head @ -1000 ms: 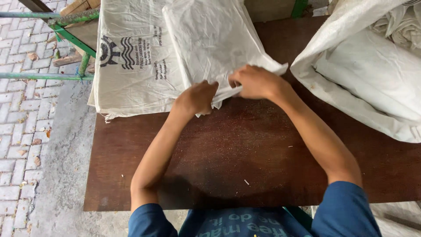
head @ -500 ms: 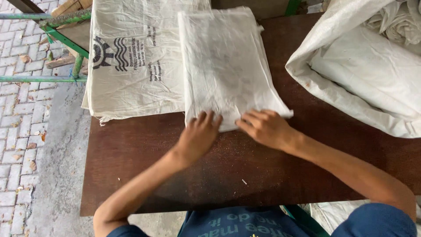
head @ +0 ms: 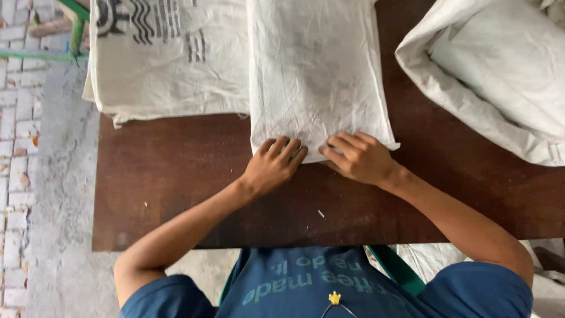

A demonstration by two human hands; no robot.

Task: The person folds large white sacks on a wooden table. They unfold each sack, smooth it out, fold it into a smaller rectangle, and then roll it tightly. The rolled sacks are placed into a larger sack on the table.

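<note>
Both hands are laid palm-down, fingers spread, side by side on the near edge of a folded white sack (head: 315,76): left hand (head: 272,166), right hand (head: 359,158). Nothing is gripped. The sack is pressed flat on the brown table (head: 176,176), stretching away beyond the fingertips; a printed sack pile (head: 165,59) is seen beyond the left hand.

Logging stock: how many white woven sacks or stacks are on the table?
3: folded sack under both hands, printed stack at the far left, open sack at the right. Layers beneath may be hidden.

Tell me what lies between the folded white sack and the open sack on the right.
Only bare brown table between folded sack and open sack, per the head view.
</note>
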